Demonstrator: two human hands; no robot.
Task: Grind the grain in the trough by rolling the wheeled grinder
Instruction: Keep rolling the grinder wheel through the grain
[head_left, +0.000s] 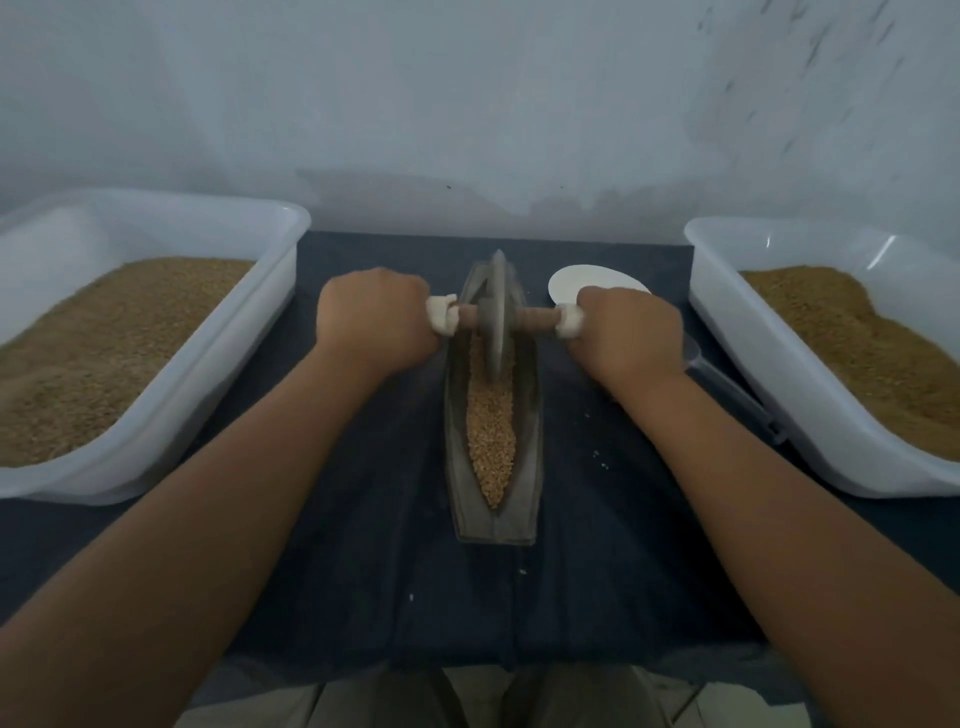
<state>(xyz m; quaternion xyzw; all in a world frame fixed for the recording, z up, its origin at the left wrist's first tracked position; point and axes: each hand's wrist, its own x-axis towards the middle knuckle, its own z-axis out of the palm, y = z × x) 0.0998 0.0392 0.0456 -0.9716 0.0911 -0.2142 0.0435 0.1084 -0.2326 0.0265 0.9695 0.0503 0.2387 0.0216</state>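
One grinder (497, 317) in one trough (531, 415), our left hand (374, 317) and right hand (628, 332) gripping its handles, left tub (208, 374), right tub (779, 395), one plate (571, 278).

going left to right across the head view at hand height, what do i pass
left tub of grain, left hand, wheeled grinder, right hand, right tub of grain

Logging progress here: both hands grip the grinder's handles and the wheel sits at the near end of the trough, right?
No. The head view shows the wheel at the far end of the trough, with the left hand and right hand gripping the grinder's handles.
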